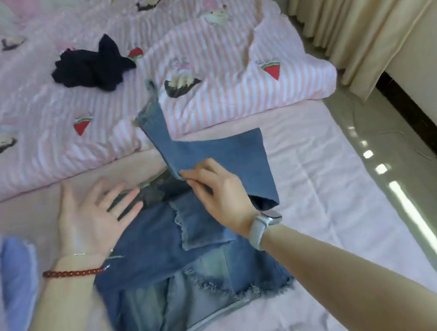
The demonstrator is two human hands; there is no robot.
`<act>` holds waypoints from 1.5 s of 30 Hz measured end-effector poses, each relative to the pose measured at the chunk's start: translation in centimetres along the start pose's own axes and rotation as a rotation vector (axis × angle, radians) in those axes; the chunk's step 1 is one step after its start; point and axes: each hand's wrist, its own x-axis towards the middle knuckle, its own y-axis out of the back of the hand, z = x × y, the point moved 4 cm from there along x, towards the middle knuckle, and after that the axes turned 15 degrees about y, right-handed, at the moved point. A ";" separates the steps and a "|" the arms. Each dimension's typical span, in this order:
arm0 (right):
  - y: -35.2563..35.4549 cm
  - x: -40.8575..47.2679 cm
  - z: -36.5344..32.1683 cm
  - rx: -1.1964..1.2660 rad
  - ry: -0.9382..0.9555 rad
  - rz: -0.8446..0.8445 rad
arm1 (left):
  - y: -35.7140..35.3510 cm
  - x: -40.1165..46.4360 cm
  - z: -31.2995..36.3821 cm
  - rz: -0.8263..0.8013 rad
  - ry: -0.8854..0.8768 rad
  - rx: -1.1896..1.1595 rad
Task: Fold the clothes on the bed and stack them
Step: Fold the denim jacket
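Note:
A pair of blue jeans (171,278) with frayed patches lies partly folded on the pink bed sheet (329,205) in front of me. My right hand (215,191) pinches the edge of a lifted jeans leg (218,154), holding it above the rest of the denim. My left hand (92,214) hovers open, palm up, fingers spread at the left edge of the jeans. A crumpled black garment (91,66) lies farther back on the striped quilt. At the left edge sits a light blue and lilac folded cloth (12,286).
A pink-and-white striped quilt (224,52) with watermelon prints covers the far half of the bed. To the right the bed edge drops to a shiny floor (399,182), with cream curtains (357,5) and a wall beyond.

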 end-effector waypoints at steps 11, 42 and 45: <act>-19.5 -8.8 -7.9 -0.073 0.123 -0.571 | 23.0 1.0 -4.7 0.464 0.449 0.318; -17.8 -9.5 6.0 -0.620 -0.612 -1.050 | 25.9 -0.2 4.7 1.077 -0.248 1.088; -18.1 -9.8 6.6 -0.542 -0.638 -1.034 | 25.4 0.2 4.4 1.051 -0.193 1.162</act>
